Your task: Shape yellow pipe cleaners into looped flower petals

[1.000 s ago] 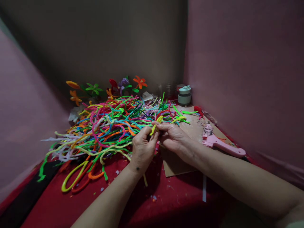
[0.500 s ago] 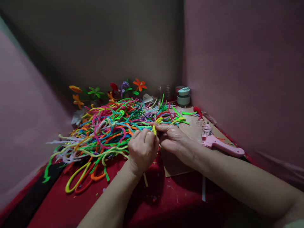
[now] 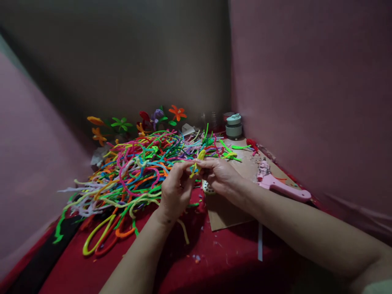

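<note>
A short folded piece of yellow pipe cleaner [image 3: 201, 155] is held up between my two hands, over the near right side of a big heap of coloured pipe cleaners [image 3: 143, 163]. My right hand [image 3: 225, 175] pinches it between thumb and fingers. The fingertips of my left hand [image 3: 177, 188] close on its lower end, just left of the right thumb. Beneath the right hand, a round white piece with dark holes [image 3: 208, 188] shows in part. A pale yellow pipe cleaner end [image 3: 184, 233] lies below my left hand.
A pink glue gun [image 3: 275, 185] lies on a cardboard sheet [image 3: 229, 212] at right. Behind stand a pale green lidded container [image 3: 234, 127] and several pipe-cleaner flowers, one orange [image 3: 177, 112]. Scraps dot the red cloth [image 3: 211, 261]; a white strip [image 3: 260, 243] hangs near its front.
My left hand has turned and loosened from a fist to a fingertip hold. The yellow piece now shows more fully and stands more upright. The view has shifted slightly.
</note>
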The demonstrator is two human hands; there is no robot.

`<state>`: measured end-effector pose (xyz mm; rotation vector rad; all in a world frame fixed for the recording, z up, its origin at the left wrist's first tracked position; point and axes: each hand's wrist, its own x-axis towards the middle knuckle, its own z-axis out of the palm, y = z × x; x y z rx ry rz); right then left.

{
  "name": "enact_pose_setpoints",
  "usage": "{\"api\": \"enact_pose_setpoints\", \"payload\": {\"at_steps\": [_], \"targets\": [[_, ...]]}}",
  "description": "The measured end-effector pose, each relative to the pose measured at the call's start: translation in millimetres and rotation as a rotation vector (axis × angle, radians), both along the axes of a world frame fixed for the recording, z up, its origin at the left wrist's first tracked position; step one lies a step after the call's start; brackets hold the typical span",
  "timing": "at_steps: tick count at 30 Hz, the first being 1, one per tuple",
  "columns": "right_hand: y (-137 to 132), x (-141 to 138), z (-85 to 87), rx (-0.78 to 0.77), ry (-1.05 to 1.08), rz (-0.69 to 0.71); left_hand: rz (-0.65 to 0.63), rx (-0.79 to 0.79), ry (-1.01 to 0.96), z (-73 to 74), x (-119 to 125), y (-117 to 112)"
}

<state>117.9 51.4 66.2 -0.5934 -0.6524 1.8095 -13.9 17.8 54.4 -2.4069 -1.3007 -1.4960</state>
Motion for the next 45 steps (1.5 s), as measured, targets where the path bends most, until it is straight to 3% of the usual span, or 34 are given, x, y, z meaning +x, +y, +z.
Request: {"api": "enact_pose_setpoints", "payload": {"at_steps": [4,11,19,24,29,39,45], "targets": [[-0.1,0.3,-0.4,-0.022,-0.014,0.046,-0.072,0.157,0.095,3.1,-1.3,-0.5],[0.6,-0.4,-4.1,0.068,-0.086,0.128,-0.144,0.166,0.151,9.7,-4.3,-1.4],[0.0,0.6,-5.9,0.19,-0.153,0.176,-0.308,-0.177,-0.147,21.9,-10.4,-1.0],[-1.3,-0.4,-4.8,0.225,-0.27,0.198,-0.222,-0.31,-0.256,26.2,-15.5,-3.8],[-2.2,-0.3,-4.9,0.296,-0.418,0.184,-0.138,-0.322,-0.082,34.7,-18.2,-7.4],[-2.3,-1.9,-9.7,0.394,-0.543,0.044,-0.03,-0.129,0.298,27.7,-16.4,-3.2],[-6.2,-2.2,-8.2,0.485,-0.658,0.003,0.05,-0.114,0.35,25.6,-13.1,-5.3]]}}
